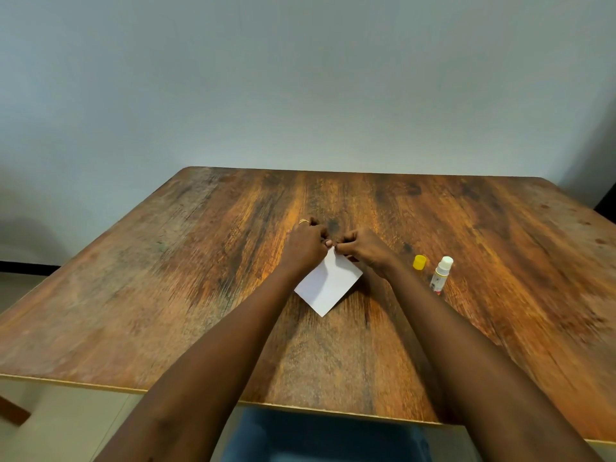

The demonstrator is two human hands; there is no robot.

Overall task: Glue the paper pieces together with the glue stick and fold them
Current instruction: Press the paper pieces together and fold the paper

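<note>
Your forearms reach across the worktop (166,295) to the far corner of the white paper (328,283), where your left hand (305,248) and right hand (363,250) each pinch it with curled fingers, probably squaring the layers before creasing. It lies mid-worktop as a diamond, long diagonal running away from you, near corner aimed at you. Just right, the uncapped glue stick (441,275) and yellow cap (419,262) sit apart.

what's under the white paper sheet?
Only brown wooden table shows around the white square paper; left hand and right hand pinch its far corner. Anything beneath is covered.
</note>
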